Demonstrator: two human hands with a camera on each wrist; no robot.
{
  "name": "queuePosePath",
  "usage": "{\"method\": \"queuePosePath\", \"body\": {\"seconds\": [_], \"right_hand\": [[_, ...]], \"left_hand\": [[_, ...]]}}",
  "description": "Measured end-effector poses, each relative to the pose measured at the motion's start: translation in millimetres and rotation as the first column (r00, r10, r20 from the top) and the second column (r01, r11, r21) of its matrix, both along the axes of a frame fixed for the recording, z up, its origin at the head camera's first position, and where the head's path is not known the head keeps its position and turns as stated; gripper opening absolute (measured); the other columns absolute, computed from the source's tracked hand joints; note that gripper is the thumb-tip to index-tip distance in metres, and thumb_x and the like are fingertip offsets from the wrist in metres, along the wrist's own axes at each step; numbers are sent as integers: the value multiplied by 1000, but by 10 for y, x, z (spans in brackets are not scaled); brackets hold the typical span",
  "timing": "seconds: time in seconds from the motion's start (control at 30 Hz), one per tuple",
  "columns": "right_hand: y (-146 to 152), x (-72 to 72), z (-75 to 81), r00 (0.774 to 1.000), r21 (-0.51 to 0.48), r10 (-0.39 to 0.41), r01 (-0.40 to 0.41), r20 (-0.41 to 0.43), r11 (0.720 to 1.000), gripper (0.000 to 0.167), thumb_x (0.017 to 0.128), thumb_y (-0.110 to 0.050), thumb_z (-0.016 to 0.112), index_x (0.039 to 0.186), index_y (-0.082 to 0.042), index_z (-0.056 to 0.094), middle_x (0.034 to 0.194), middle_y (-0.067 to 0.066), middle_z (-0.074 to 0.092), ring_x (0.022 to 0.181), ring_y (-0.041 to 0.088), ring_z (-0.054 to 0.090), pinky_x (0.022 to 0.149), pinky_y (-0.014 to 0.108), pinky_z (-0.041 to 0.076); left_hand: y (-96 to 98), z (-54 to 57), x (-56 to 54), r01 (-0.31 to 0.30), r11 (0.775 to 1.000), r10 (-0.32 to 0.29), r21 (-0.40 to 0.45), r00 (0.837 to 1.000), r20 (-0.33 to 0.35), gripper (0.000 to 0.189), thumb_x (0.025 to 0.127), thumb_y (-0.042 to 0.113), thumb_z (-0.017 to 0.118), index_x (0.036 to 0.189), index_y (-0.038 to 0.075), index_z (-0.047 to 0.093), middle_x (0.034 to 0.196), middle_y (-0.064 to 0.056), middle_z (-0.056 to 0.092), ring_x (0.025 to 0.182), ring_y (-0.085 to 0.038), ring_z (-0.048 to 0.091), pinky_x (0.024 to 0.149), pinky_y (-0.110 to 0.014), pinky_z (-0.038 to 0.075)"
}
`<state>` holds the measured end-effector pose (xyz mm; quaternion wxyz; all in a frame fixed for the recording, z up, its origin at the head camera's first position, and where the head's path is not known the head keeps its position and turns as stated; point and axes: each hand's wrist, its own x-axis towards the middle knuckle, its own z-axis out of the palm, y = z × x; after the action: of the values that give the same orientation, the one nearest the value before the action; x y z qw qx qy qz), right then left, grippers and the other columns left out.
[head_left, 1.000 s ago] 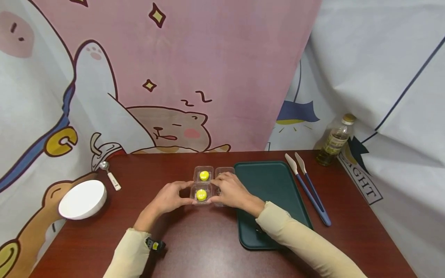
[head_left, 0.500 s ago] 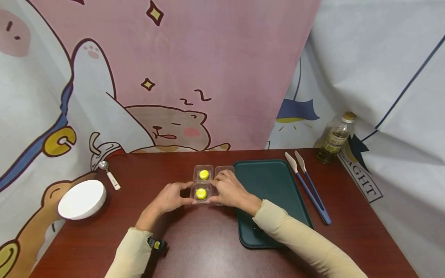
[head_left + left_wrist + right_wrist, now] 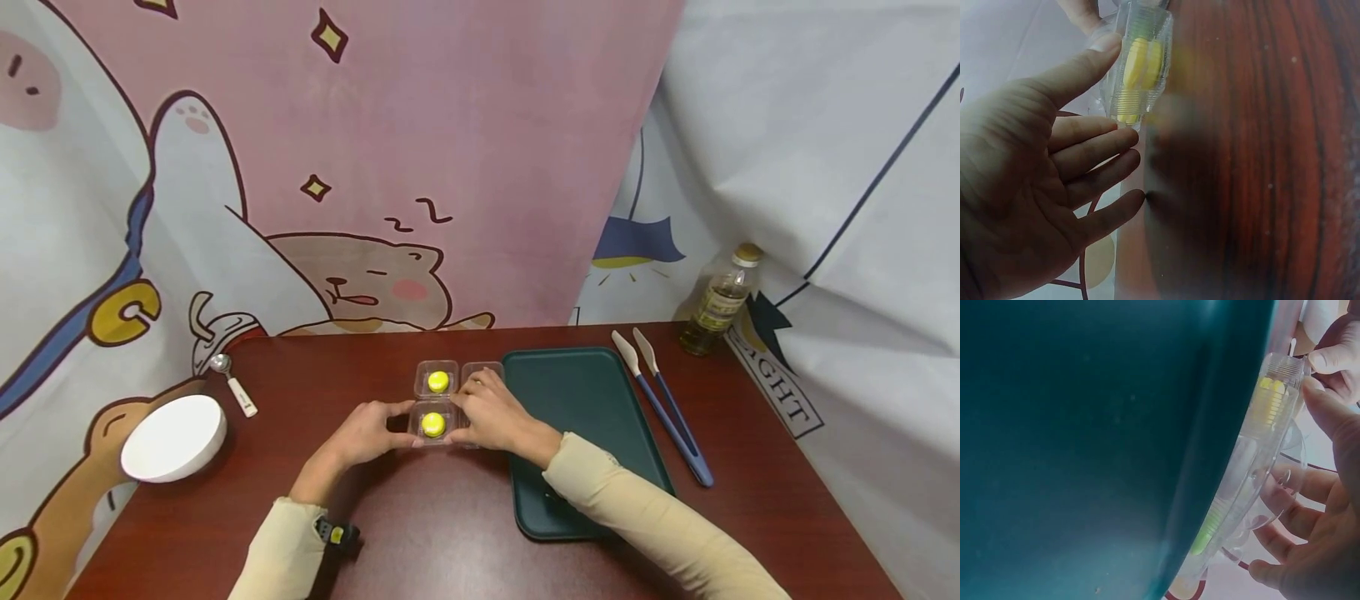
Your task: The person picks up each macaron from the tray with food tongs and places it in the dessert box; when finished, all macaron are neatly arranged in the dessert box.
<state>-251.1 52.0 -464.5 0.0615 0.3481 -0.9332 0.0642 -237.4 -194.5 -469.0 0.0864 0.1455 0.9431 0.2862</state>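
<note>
A clear plastic box [image 3: 422,408] holding a round yellow macaron-like piece [image 3: 432,425] sits between both hands. My left hand [image 3: 366,432] holds its left side, thumb at the near corner and index finger at the far one; the lower fingers are spread off it in the left wrist view. On its opposite side my right hand [image 3: 491,417] grips with thumb and index finger. Just behind stands a similar box [image 3: 423,385] with another yellow piece [image 3: 438,382]. Further clear boxes [image 3: 483,367] lie partly hidden under my right hand; a green piece [image 3: 1207,532] shows there in the right wrist view.
A dark green tray [image 3: 562,392] lies right of the boxes, under the right forearm. Beyond it are blue-handled tongs [image 3: 671,417] and an oil bottle [image 3: 716,312]. At left are a white bowl [image 3: 174,437] and a small scoop [image 3: 238,392]. Printed cloth [image 3: 510,167] hangs behind.
</note>
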Motion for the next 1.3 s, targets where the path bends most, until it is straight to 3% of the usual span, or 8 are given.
{"method": "queuePosePath", "body": {"seconds": [0.17,0.57,0.73,0.87,1.07,1.3], "right_hand": [[-2,4,-3,1000,0,-17,17,-5,1000,73,79,-65,76,129,-12,70,122,5,72,126,28,51,120,53,34],[-88,87,-37,996,18,-84,85,-27,996,69,77,-61,80,125,-12,71,119,4,68,131,29,49,121,54,32],[-153,138,-15,995,21,-98,98,-33,995,64,76,-60,82,117,-13,75,120,5,66,133,31,48,120,56,34],[-150,130,-1,994,27,-90,91,-56,995,63,75,-61,82,115,-13,76,119,5,65,131,32,48,119,55,35],[-140,118,-18,996,9,-72,73,-43,997,64,76,-60,82,119,-13,74,123,5,65,131,31,48,118,56,36],[-89,86,-4,996,11,-53,54,-74,998,66,77,-61,80,121,-12,73,124,4,65,130,31,49,119,55,35]], "left_hand": [[23,2,-4,1,1000,-1,-2,1000,-2,72,80,44,85,139,10,63,139,-9,65,131,-26,59,105,-51,50],[12,-14,-20,13,998,-15,-62,1000,-19,73,79,41,86,140,8,61,138,-13,65,129,-28,61,104,-50,51],[-23,9,7,29,998,-29,-60,1000,-7,75,78,40,87,140,6,61,134,-14,68,109,-21,65,91,-42,55],[-22,17,-4,37,998,-38,-56,999,-14,76,77,41,87,140,6,61,130,-13,70,92,-18,60,80,-35,51],[-33,24,11,32,998,-34,-54,999,-37,77,77,41,88,140,6,62,130,-13,70,102,-17,65,87,-40,54],[-25,70,-22,13,998,-14,-58,1000,-17,79,78,44,86,141,4,60,134,-15,68,115,-23,67,95,-46,56]]}}
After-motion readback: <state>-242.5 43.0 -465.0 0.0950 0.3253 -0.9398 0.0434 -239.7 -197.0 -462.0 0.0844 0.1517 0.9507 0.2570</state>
